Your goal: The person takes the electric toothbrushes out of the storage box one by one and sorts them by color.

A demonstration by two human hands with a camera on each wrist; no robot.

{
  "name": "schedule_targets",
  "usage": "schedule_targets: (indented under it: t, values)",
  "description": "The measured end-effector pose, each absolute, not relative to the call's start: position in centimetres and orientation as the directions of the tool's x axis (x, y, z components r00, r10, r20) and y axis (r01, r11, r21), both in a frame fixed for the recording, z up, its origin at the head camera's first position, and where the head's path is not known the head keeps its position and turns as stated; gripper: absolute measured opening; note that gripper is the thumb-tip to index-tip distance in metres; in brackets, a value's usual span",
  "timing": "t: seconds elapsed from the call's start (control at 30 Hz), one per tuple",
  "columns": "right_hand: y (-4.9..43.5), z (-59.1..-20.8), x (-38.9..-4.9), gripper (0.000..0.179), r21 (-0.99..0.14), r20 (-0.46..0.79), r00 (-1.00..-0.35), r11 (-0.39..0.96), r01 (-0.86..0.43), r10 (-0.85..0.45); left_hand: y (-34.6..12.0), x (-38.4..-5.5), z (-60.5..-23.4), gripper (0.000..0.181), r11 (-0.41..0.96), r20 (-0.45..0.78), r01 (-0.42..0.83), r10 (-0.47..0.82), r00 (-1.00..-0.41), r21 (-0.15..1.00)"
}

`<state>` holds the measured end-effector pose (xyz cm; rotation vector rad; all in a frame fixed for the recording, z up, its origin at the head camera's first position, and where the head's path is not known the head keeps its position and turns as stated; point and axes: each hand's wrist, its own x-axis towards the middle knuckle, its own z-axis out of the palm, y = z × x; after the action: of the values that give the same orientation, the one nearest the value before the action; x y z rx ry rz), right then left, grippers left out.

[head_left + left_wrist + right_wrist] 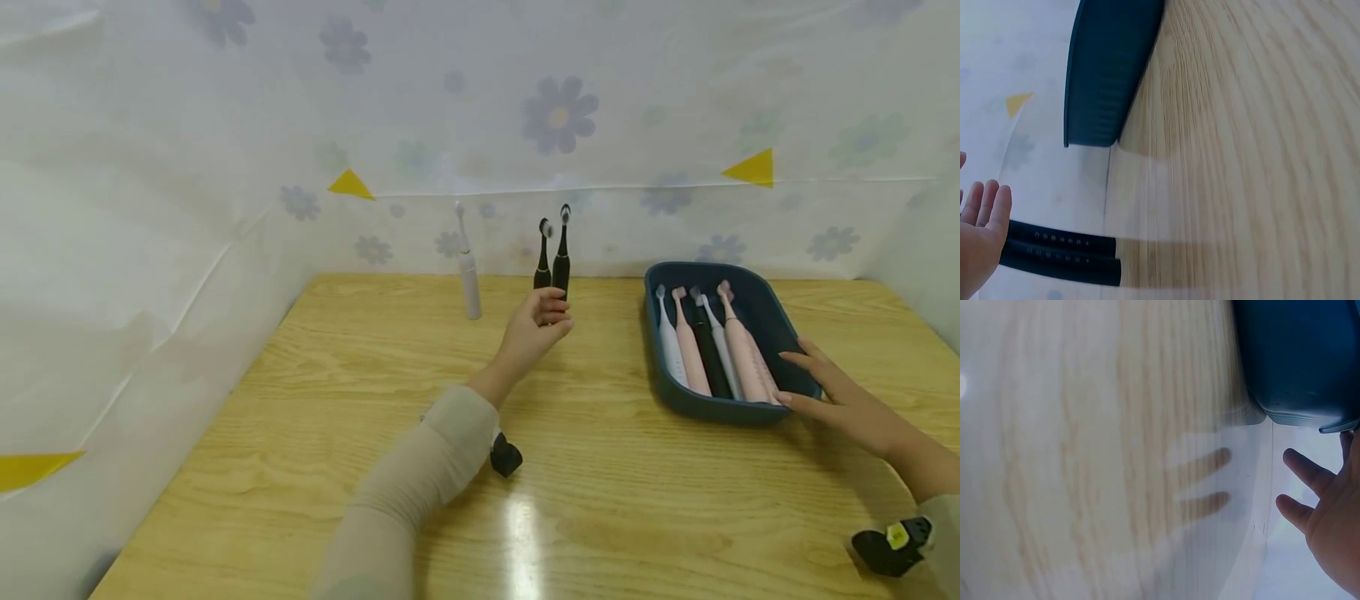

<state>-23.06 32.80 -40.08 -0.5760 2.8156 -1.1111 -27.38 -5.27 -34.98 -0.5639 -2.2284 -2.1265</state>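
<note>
Your left hand [532,325] is at the two black toothbrushes [561,271], which stand upright side by side on the wooden table [570,500]; your bent fingers cover part of their handles in the head view, with both brush heads rising above the hand, while the left wrist view shows the handle bases below your fingers, at the table top; whether those fingers are clamped on either handle or merely beside it, you cannot tell from here; a white toothbrush [469,279] stands by itself to the left of the black pair, apart from your hand; your right hand [843,408] has its fingers straight and spread apart, touching the near right corner of the dark blue tray [712,408]; inside that tray, left of your right hand, white, pink and black toothbrushes [738,350] lie side by side, their heads towards the far wall [450,125].
</note>
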Motion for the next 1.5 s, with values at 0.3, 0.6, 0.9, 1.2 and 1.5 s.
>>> schedule_targets:
  t: [0.3, 0.6, 0.9, 1.2, 1.5]
  values:
    - [32.6, -40.2, -23.3, 0.064, -0.663, 0.09, -0.926, 0.671, -0.331, -0.368, -3.1, -27.0, -34.7, 0.039, 0.017, 0.214, 0.231, 0.32, -0.923, 0.973]
    - [32.6, -40.2, -23.3, 0.064, -0.657, 0.093, -0.927, 0.678, -0.331, -0.363, -0.4, -26.7, -34.1, 0.04, -0.008, 0.171, 0.183, 0.395, -0.902, 0.983]
    - [32.5, -39.8, -23.2, 0.065, -0.662, 0.061, -0.929, 0.682, -0.312, -0.365, 2.1, -27.2, -34.2, 0.046, -0.029, 0.128, 0.13, 0.463, -0.877, 0.991]
    - [32.6, -40.0, -23.2, 0.068, -0.655, 0.046, -0.932, 0.694, -0.299, -0.359, 4.7, -29.0, -36.2, 0.05, -0.002, 0.103, 0.118, 0.501, -0.859, 0.993]
    - [32.9, -39.9, -22.9, 0.067, -0.633, 0.064, -0.938, 0.713, -0.301, -0.34, 6.2, -29.3, -36.8, 0.049, -0.002, 0.105, 0.121, 0.507, -0.855, 0.993]
